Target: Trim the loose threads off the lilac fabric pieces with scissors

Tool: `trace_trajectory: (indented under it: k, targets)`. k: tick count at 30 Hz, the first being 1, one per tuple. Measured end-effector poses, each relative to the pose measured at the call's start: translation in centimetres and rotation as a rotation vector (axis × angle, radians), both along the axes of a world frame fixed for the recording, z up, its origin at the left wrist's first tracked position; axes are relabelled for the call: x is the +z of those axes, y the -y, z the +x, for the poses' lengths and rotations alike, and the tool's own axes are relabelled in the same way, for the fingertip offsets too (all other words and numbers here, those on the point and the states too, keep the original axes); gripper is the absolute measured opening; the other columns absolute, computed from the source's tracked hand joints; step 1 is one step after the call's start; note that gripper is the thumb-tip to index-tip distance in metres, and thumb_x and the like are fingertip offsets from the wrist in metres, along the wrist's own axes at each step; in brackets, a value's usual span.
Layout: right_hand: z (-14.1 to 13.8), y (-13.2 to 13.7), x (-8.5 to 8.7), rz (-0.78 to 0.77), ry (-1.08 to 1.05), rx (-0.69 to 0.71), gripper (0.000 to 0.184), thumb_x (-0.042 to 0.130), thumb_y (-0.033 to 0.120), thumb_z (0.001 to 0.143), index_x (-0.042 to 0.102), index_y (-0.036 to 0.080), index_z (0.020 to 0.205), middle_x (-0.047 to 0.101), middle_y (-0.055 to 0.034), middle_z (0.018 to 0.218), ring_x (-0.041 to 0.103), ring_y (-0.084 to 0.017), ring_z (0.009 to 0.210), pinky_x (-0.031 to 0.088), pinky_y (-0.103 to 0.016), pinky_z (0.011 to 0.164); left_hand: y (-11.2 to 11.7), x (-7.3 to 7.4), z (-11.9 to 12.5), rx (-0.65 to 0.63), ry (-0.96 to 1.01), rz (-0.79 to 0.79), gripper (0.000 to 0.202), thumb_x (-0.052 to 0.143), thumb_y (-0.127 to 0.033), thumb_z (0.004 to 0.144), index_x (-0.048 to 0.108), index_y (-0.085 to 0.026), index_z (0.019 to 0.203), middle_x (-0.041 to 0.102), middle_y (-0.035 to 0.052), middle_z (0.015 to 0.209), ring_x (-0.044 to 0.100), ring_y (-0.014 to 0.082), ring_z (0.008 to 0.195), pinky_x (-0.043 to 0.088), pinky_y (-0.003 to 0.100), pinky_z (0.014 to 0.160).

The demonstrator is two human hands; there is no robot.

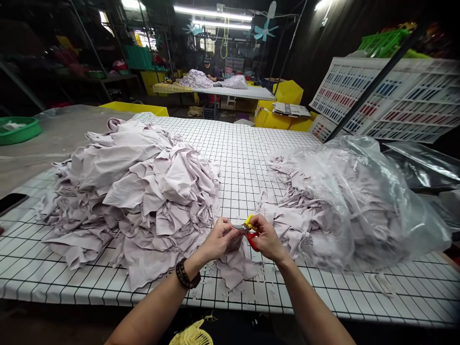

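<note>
Here's the right hand point(265, 235), wrapped round the scissors point(247, 229), blades reaching across to the left hand point(220, 240), which pinches the cloth point(235, 269) — it hangs just below that grip, onto the table point(237, 167). The pile point(143, 177) lies left of the grip, the bag point(384, 206) right. Fingertips sit beside the blades — one slip could nick them, and slack folds might catch a stray cut.

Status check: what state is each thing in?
Left hand: closed on cloth piece
Right hand: closed on scissors
Scissors: held; whether blades are open, unclear
Cloth piece: pinched, creased
Left cloth pile: loose, crumpled
Clear plastic bag: wrinkled, covering part of the right cloth pile
Phone: flat, screen dark
Ceiling lights: on
Green basin: upright
</note>
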State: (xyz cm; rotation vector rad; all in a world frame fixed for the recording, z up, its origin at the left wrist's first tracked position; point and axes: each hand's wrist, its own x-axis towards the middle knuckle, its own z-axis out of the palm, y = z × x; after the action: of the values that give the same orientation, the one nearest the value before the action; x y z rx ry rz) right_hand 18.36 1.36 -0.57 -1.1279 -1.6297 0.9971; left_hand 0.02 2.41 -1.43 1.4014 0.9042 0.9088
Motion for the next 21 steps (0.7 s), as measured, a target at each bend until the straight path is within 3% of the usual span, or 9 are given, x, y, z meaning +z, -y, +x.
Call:
trace_trajectory:
  k: [3, 7, 14, 16, 18, 21]
  targets:
    - [0.0, -0.2, 0.8, 0.028, 0.096, 0.029, 0.019, 0.06, 0.021, 0.073, 0.045, 0.023, 0.083, 0.056, 0.0007, 0.081, 0.05, -0.014, 0.07, 0.043, -0.025, 0.063, -0.3, 0.7, -0.9, -0.032, -0.095, 0.112, 0.036, 0.053, -0.047, 0.086, 0.067, -0.015, 0.076, 0.045, 0.004, 0.09, 0.048, 0.0146, 0.085, 0.042, 0.025, 0.08]
    - [-0.1, -0.4, 1.6, 0.037, 0.142, 0.029, 0.02, 0.063, 0.02, 0.072, 0.046, 0.023, 0.082, 0.056, 0.0006, 0.081, 0.05, -0.014, 0.07, 0.042, -0.026, 0.062, -0.2, 1.1, -1.6, -0.069, -0.077, 0.132, 0.032, 0.056, -0.042, 0.086, 0.071, -0.015, 0.077, 0.048, 0.0045, 0.089, 0.05, 0.0155, 0.085, 0.042, 0.027, 0.081]
    - [-1.3, -0.9, 1.3, -0.105, -0.236, -0.121, 0.028, 0.068, 0.022, 0.071, 0.043, 0.024, 0.083, 0.059, 0.0004, 0.081, 0.057, -0.015, 0.073, 0.047, -0.027, 0.066, 1.4, 2.9, -1.8, 0.161, 0.013, 0.244, 0.028, 0.058, -0.037, 0.086, 0.071, -0.015, 0.075, 0.048, 0.0113, 0.126, 0.048, 0.0238, 0.112, 0.042, 0.031, 0.088]
    - [-1.9, -0.6, 0.9, -0.152, -0.287, -0.099, 0.033, 0.072, 0.024, 0.069, 0.042, 0.024, 0.082, 0.059, 0.001, 0.079, 0.058, -0.015, 0.072, 0.048, -0.027, 0.065, 1.6, 3.1, -1.4, 0.137, 0.131, 0.161, 0.028, 0.057, -0.038, 0.087, 0.067, -0.014, 0.076, 0.049, 0.0116, 0.13, 0.056, 0.0181, 0.095, 0.045, 0.028, 0.077]
    - [-2.1, -0.2, 0.6, -0.178, -0.278, -0.075, 0.035, 0.074, 0.028, 0.068, 0.042, 0.024, 0.081, 0.06, 0.0004, 0.08, 0.057, -0.015, 0.07, 0.047, -0.027, 0.063, 1.7, 2.7, -0.9, 0.101, 0.279, 0.001, 0.029, 0.054, -0.041, 0.088, 0.062, -0.013, 0.08, 0.056, 0.0126, 0.123, 0.053, 0.0079, 0.062, 0.042, 0.023, 0.056]
    - [-1.5, 0.7, 1.0, -0.196, -0.205, -0.083, 0.035, 0.072, 0.035, 0.07, 0.041, 0.024, 0.079, 0.059, 0.0006, 0.077, 0.055, -0.015, 0.068, 0.046, -0.027, 0.061, 1.5, 1.7, -0.1, 0.088, 0.418, -0.141, 0.03, 0.053, -0.043, 0.088, 0.056, -0.014, 0.084, 0.067, 0.0066, 0.084, 0.04, 0.0035, 0.044, 0.033, 0.019, 0.046]
